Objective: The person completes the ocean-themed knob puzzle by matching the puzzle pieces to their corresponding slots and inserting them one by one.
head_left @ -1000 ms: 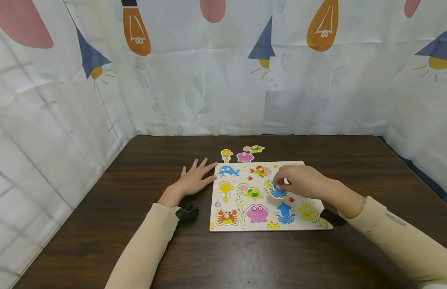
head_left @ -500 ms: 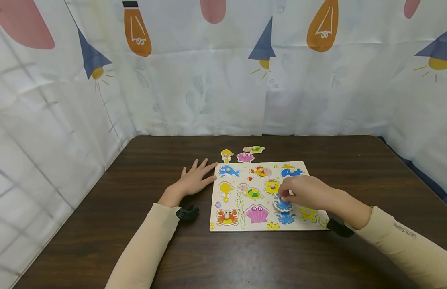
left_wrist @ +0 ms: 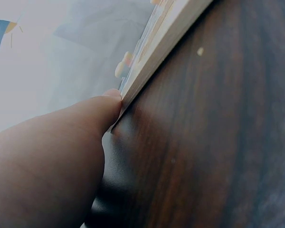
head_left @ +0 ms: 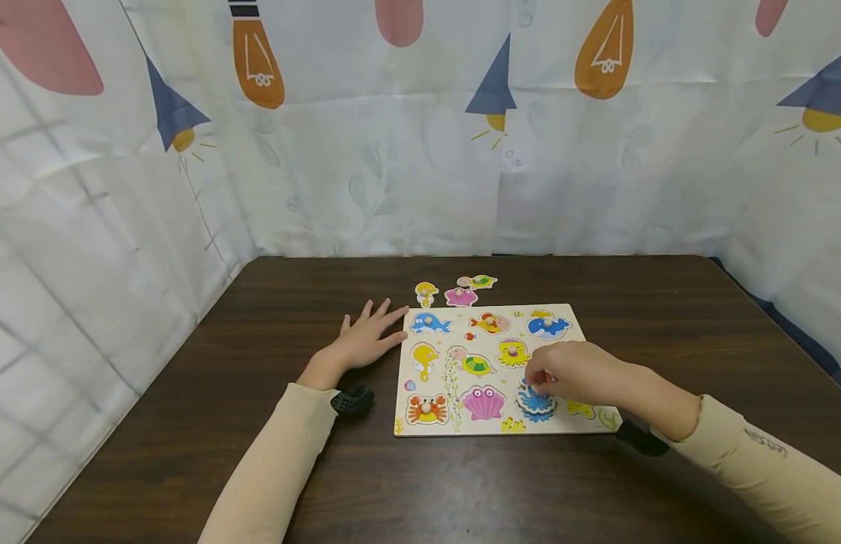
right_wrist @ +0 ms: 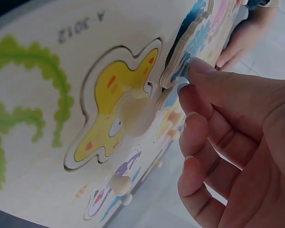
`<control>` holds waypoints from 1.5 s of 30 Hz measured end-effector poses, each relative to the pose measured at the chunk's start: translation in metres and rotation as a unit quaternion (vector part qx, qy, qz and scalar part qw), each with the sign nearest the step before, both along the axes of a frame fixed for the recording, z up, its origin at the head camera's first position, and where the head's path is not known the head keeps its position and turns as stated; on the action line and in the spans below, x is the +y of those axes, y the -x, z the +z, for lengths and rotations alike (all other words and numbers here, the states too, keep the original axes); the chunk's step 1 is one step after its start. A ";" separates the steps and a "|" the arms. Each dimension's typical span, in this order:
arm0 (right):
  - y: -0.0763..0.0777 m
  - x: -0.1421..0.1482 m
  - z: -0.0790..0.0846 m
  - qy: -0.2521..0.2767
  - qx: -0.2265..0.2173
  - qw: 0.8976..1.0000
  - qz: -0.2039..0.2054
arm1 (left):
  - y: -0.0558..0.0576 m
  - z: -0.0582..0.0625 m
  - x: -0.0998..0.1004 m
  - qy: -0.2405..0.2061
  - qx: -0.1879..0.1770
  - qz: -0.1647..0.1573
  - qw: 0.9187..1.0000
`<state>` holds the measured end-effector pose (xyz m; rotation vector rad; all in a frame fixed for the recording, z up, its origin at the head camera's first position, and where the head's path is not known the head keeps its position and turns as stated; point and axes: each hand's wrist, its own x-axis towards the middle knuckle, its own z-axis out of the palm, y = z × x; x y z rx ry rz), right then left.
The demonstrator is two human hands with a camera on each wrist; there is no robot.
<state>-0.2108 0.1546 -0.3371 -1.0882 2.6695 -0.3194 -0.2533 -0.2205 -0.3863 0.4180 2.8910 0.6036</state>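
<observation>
A wooden knob puzzle board (head_left: 439, 385) with sea animals lies on the table. My right hand (head_left: 579, 372) pinches a blue squid puzzle piece (head_left: 534, 410) between thumb and forefinger. In the right wrist view the squid piece (right_wrist: 194, 45) sits over its matching spot, slightly tilted, with its edge standing above the board surface. The fingers hide its knob. Beside it a yellow starfish piece (right_wrist: 102, 114) fits in its recess. My left hand (head_left: 362, 338) lies with fingers spread at the board's left edge, its thumb (left_wrist: 107, 107) touching the corner in the left wrist view.
Beyond the board's far edge lie loose pieces: a seahorse (head_left: 426, 293), a pink shell (head_left: 461, 297) and a turtle (head_left: 479, 282). Several knobbed pieces sit in the board, among them a crab (head_left: 417, 409) and an octopus (head_left: 511, 359). A patterned curtain (head_left: 393, 174) hangs behind the table (head_left: 366, 483).
My right hand has carried the squid piece from beside the octopus toward the near edge, down over the squid picture. The left hand has stayed in place.
</observation>
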 end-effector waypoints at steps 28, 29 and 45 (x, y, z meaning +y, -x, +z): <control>-0.004 0.007 0.002 0.015 0.009 1.000 0.023 | -0.003 0.006 0.002 -0.003 -0.006 0.002 1.000; -0.005 0.007 0.002 0.016 0.010 1.000 0.024 | -0.003 0.006 0.002 -0.002 -0.006 0.002 1.000; -0.005 0.007 0.000 0.028 -0.002 0.999 0.035 | -0.002 0.003 0.001 -0.001 -0.006 0.003 1.000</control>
